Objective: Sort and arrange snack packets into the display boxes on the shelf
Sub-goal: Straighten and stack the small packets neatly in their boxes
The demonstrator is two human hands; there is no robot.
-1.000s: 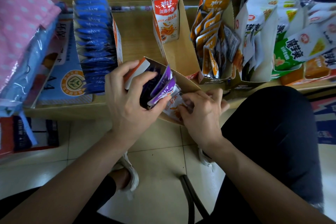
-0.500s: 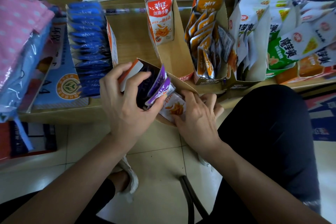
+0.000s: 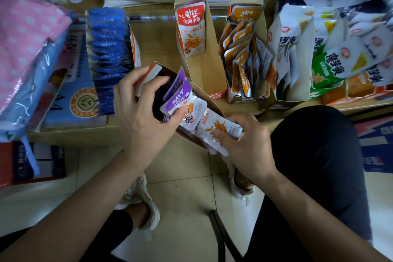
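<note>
Since the earlier frames, the white packets [image 3: 221, 127] are drawn further out of the near end of the tilted box [image 3: 205, 101]. The right hand [image 3: 248, 149] is shifted nearer and rightward with them.

The shelf [image 3: 157, 49] is lined with open cardboard boxes. At far left, blue packets [image 3: 108, 49] are packed in a tight row. The centre box [image 3: 210, 70] is seen nearly empty, with one red-topped packet [image 3: 191, 27] stood at its far end. Just right of it, orange packets [image 3: 242, 49] are filed loosely in their box, and further right white bags [image 3: 291, 49] are crammed upright.

The tilted box is held off the shelf's near edge. It is gripped by the left hand [image 3: 144, 117], with fingers curled over its far-left wall and the thumb pressed on the purple packets [image 3: 180, 91] inside. The white packets are pinched by the right hand between thumb and curled fingers.

The packets are judged light, soft and slick-filmed, so a stack is likely to fan or slide. A pinch across the flat faces near a sealed edge is advised. The box is judged thin and easily bent, and is best held by its walls.
</note>
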